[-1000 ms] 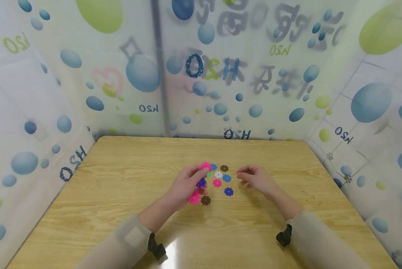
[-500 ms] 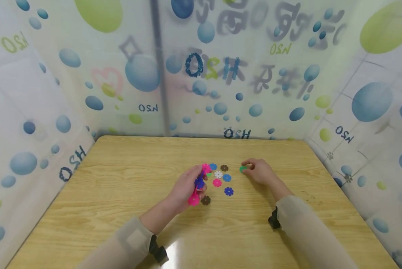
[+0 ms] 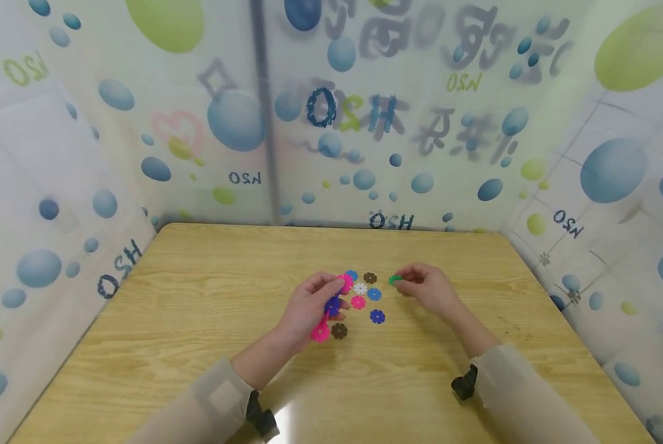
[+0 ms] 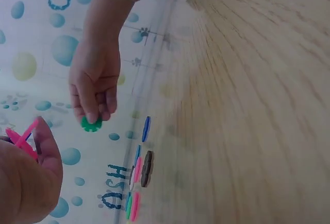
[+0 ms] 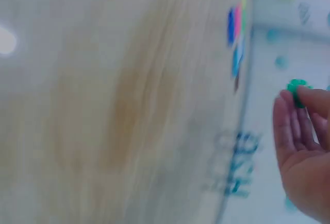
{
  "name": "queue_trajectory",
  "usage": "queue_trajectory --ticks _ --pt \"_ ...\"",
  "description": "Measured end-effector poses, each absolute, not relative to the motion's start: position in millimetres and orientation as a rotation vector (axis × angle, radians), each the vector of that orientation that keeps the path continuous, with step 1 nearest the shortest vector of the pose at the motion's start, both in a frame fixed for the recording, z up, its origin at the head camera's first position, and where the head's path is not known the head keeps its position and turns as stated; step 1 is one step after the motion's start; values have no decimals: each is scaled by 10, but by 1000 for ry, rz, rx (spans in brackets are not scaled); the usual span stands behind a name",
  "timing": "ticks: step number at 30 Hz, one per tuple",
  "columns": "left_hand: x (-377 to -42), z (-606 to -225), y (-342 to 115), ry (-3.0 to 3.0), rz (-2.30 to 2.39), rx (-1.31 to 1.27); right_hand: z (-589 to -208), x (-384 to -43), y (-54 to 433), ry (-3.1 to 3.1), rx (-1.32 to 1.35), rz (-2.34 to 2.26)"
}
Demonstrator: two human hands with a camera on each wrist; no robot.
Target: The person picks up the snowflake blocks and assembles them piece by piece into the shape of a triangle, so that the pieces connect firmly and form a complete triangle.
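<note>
My left hand (image 3: 308, 308) holds several joined snowflake discs in pink and dark blue; a pink disc (image 3: 346, 283) shows at the thumb, a dark blue disc (image 3: 332, 305) by the palm and another pink one at the lower end. The fingers partly hide this chain. To the right, my right hand (image 3: 430, 290) pinches a green snowflake disc (image 3: 395, 280) between thumb and fingertips. In the left wrist view that green disc (image 4: 92, 124) hangs below the right hand's fingertips, above the table and apart from the left hand's chain.
Between the hands, loose snowflake discs lie flat on the wooden table (image 3: 209, 271): a white one (image 3: 360, 288), a loose pink one (image 3: 358, 302), two light blue, a loose dark blue one (image 3: 377, 316) and two brown. Patterned curtain walls (image 3: 331, 185) stand along the table's far and side edges.
My right hand, seen without a visible disc a second ago, now pinches a green disc and has shifted slightly left since half a second ago. The left hand's chain has tilted a little.
</note>
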State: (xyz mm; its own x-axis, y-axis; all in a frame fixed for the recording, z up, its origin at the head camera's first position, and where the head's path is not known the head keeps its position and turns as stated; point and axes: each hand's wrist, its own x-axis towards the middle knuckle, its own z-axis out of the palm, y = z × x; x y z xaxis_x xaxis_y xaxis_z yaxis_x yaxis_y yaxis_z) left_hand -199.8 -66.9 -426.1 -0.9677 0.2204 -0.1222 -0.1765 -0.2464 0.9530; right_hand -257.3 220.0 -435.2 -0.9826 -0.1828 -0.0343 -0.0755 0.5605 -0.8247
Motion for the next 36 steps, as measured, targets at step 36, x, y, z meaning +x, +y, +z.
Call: queue_trajectory --ticks 36 --pt "-2013 -4213 -727 2055 2143 329 -4179 -1960 1603 2544 -674 -1917"
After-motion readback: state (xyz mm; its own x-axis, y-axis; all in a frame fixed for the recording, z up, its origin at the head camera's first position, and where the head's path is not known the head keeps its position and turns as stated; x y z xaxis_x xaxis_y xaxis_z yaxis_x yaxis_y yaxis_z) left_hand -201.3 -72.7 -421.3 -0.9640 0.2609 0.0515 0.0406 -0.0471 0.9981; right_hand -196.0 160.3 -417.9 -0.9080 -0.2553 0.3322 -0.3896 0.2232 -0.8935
